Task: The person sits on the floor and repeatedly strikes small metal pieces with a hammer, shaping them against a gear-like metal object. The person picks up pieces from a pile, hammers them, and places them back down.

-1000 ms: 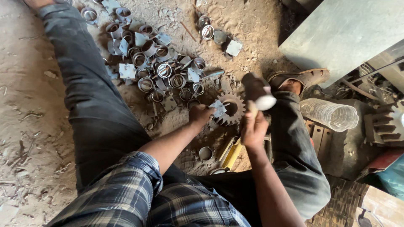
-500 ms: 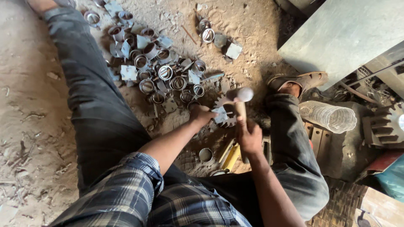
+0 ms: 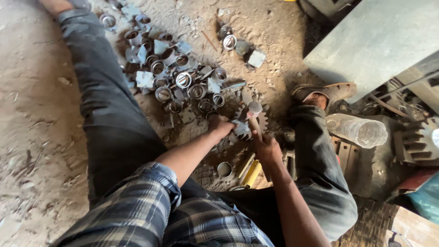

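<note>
Hammer lowered onto finger-held metal piece

Two hands, left hand and right hand, both at one toothed gear wheel. One hammer over that gear. Roughly two dozen short metal rings heaped left of the gear, exact count unclear. One clear plastic bottle right of the gear. One sandal there too.
</note>
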